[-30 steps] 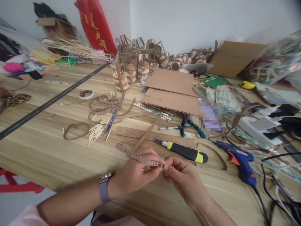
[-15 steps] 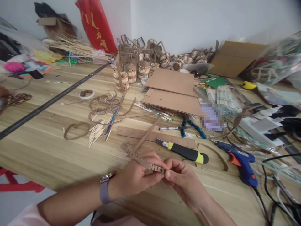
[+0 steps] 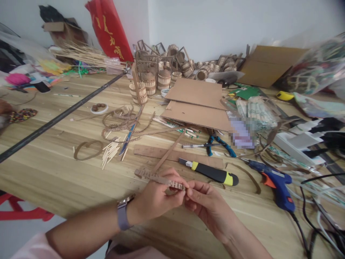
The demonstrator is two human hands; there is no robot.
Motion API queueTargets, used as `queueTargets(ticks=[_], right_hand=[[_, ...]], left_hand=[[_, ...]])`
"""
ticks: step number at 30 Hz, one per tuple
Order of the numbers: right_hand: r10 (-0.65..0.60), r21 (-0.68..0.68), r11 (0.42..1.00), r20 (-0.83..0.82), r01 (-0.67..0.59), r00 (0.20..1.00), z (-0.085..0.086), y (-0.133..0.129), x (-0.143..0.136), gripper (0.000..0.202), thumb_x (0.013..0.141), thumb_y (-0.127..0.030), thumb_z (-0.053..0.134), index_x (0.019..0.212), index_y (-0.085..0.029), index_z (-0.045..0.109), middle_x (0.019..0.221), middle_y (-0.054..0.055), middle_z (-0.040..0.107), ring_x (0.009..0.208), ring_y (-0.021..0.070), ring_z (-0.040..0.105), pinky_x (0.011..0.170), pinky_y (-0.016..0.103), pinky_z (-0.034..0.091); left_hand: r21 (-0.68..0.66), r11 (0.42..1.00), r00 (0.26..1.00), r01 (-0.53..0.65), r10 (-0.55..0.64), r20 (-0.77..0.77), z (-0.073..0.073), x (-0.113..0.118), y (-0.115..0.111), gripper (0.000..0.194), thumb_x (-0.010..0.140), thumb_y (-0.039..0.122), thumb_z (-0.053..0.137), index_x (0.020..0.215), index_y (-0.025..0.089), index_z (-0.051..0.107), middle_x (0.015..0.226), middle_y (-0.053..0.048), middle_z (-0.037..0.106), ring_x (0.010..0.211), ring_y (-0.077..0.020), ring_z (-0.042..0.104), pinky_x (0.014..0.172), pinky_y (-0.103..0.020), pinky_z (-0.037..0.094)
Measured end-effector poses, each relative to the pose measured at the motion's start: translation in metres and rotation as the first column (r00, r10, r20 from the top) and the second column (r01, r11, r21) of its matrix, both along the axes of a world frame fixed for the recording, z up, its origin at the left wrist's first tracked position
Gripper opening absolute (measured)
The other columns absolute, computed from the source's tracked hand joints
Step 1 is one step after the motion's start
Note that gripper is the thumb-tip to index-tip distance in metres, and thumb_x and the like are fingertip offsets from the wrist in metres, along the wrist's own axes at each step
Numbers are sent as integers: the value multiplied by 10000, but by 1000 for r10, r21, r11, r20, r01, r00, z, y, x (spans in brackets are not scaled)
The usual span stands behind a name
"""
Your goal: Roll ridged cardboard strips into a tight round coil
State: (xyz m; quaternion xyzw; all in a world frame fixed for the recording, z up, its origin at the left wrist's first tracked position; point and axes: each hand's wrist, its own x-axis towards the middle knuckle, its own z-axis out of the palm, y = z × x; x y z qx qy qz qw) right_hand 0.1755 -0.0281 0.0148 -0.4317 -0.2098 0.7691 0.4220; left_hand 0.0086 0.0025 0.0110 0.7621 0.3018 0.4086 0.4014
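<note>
My left hand (image 3: 159, 198), with a watch on its wrist, is closed around a narrow corrugated cardboard strip (image 3: 153, 177) whose far end sticks out up and to the left. The fingertips of my right hand (image 3: 206, 203) pinch the strip's near end, touching my left fingertips. Just beyond my hands lie a flat cardboard piece (image 3: 148, 151), a thin brown strip (image 3: 168, 153) and a black and yellow utility knife (image 3: 211, 173). A blue glue gun (image 3: 280, 187) rests to the right of my right hand.
Pale sticks (image 3: 110, 153), curled strips (image 3: 118, 126) and blue-handled pliers (image 3: 228, 148) lie further in. Behind are cardboard sheets (image 3: 196, 94) and small slatted buckets (image 3: 149, 83). Cables and a white power strip (image 3: 299, 144) are at right. At the left edge is another person's hand (image 3: 4, 107).
Both hands have shifted slightly left with the strip, and its far end has swung a little left and down. My right fingers have opened slightly away from the palm.
</note>
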Motion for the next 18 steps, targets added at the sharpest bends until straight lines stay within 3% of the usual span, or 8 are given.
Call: queueTargets(ticks=[7,14,18], right_hand=[[-81,-16,997,-3,81,997,1,-3,-1,352,517,-389,936,688,-125,779,560,-10,579,493,30,370,482,179,277],[-120,45,992,3,120,993,3,-6,-1,293,593,-382,904,601,-156,718,568,-22,566,548,62,420,540,188,342],[-158,37,987,-3,158,987,1,-4,-1,303,584,-379,910,599,-171,690,601,-24,594,598,83,474,626,209,401]], left_hand=[[140,990,997,36,-26,-70,-1,-4,1,184,924,145,587,1069,145,699,865,-43,611,825,-139,595,783,-240,484],[103,993,999,51,-52,14,-3,-4,1,271,930,196,611,1194,191,672,900,-40,615,808,-129,602,731,-225,500],[8,998,997,59,-59,48,-1,-2,2,211,919,249,640,1116,212,704,897,-37,650,834,-146,612,762,-248,507]])
